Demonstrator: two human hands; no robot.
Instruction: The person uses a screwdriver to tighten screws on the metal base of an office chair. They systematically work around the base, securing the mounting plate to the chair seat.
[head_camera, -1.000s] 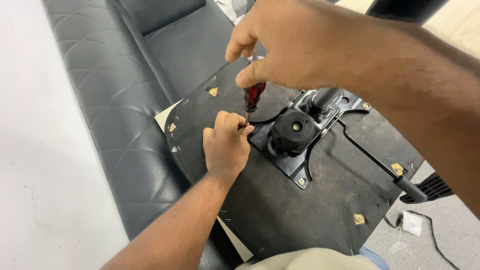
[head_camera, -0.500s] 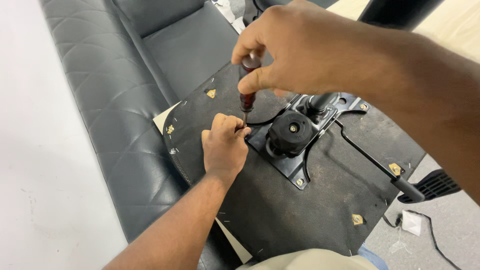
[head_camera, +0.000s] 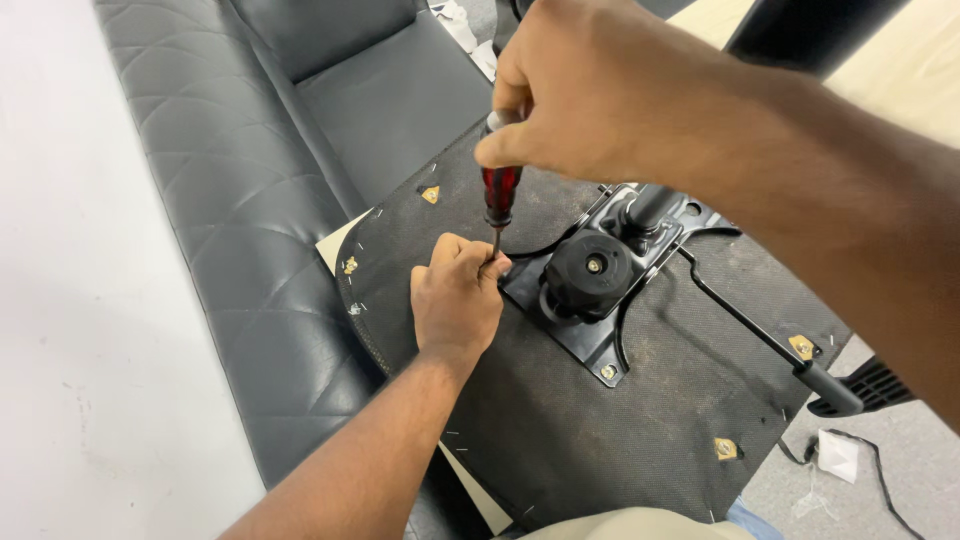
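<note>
Screwdriver (head_camera: 500, 192) with a dark red handle is being held upright by the right hand (head_camera: 590, 95), whose fingers are being closed around the top of the handle. Its thin shaft is being steadied near the tip by the left hand (head_camera: 455, 300), whose fingertips are being pinched shut around it. The tip is being pressed down at the near left corner of the black metal plate (head_camera: 590, 320), which is being carried on the dark underside of a chair seat (head_camera: 600, 430). The seat is being rested upside down on a black sofa (head_camera: 250, 180). A round black knob (head_camera: 590, 272) is sitting on the plate just beside the left hand, and a lever (head_camera: 760, 335) is reaching away to the right. A screw at that corner is judged to be getting driven or loosened; whether it is seated cannot be told, since the tip is being hidden by the fingers. Steady downward pressure and an upright shaft are being called for during turning.
</note>
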